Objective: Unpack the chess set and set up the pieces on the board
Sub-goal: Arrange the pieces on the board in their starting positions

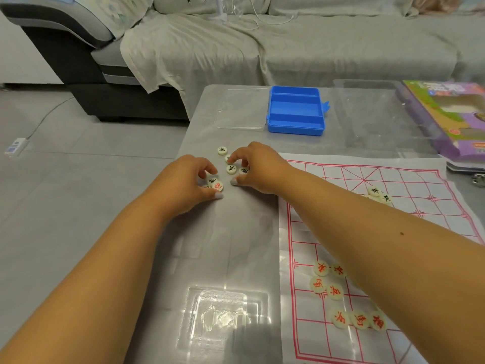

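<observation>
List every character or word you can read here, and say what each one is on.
"炮", red: loose piece off the board.
"兵", red: upper soldier piece on the board.
"兵", red: lower soldier piece on the board.
"馬", red: horse piece beside it.
"相", red: elephant piece next along.
Black-marked pieces and the purple box: print too blurred to read.
</observation>
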A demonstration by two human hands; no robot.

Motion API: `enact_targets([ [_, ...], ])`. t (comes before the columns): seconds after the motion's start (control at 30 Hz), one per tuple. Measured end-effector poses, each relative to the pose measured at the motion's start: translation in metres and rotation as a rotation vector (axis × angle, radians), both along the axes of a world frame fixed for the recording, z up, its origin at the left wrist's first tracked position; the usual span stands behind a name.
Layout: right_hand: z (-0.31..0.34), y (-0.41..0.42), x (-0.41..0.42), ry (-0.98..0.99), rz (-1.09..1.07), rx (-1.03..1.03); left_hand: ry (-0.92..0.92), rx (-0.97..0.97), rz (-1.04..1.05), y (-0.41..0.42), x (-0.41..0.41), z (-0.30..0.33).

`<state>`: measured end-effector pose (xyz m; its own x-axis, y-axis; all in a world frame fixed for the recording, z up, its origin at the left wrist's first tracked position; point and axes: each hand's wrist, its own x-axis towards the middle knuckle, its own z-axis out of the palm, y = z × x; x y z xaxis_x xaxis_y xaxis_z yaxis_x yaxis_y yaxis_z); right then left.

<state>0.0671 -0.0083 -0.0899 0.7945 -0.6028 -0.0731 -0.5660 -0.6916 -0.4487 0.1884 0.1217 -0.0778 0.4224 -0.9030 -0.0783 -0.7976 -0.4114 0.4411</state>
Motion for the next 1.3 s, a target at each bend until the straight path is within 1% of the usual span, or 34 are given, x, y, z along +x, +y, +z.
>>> enact_targets([
  [0.23,0.003,0.002,-0.005,0.035,0.029,0.0,-0.14,-0.113,-0.081,0.004,-0.008,-0.005],
  [0.3,0.012,0.002,-0.013,0.029,0.049,0.02,-0.108,-0.181,-0.116,0.007,-0.023,0.004],
  [0.37,0.023,-0.002,-0.026,0.008,0.049,0.02,-0.009,-0.217,-0.202,0.014,-0.049,0.014],
  [0.47,0.039,-0.015,-0.049,-0.051,-0.037,0.032,0.076,-0.145,-0.402,0.027,-0.096,0.02],
  [0.53,0.044,-0.021,-0.064,-0.078,-0.094,0.048,0.067,-0.07,-0.529,0.031,-0.122,0.015],
  [0.6,0.046,-0.024,-0.075,-0.078,-0.123,0.05,0.051,-0.052,-0.64,0.034,-0.139,0.01],
  [0.8,0.04,-0.017,-0.085,-0.048,-0.12,0.066,-0.002,-0.122,-0.762,0.042,-0.156,0.001],
  [0.87,0.038,-0.012,-0.08,-0.034,-0.113,0.068,-0.018,-0.128,-0.704,0.039,-0.151,0.002],
  [0.9,0.036,-0.01,-0.077,-0.027,-0.107,0.064,-0.014,-0.153,-0.607,0.036,-0.144,0.004],
  [0.97,0.032,-0.006,-0.067,-0.002,-0.081,0.038,-0.026,-0.21,-0.291,0.029,-0.119,0.008],
  [1.0,0.028,-0.004,-0.06,0.014,-0.064,0.021,-0.07,-0.218,-0.108,0.026,-0.102,0.009],
  [1.07,0.02,-0.002,-0.046,0.048,-0.047,0.001,-0.192,-0.128,0.184,0.022,-0.069,0.009],
  [1.1,0.016,-0.001,-0.039,0.053,-0.048,-0.008,-0.229,-0.052,0.271,0.02,-0.056,0.007],
  [1.17,0.011,0.002,-0.025,0.038,-0.053,-0.036,-0.238,0.056,0.339,0.015,-0.039,0.0],
  [1.2,0.009,0.003,-0.019,0.025,-0.054,-0.046,-0.227,0.07,0.333,0.011,-0.034,-0.004],
  [1.3,0.009,0.005,-0.003,0.027,-0.048,-0.06,-0.166,0.012,0.255,-0.001,-0.025,-0.012],
])
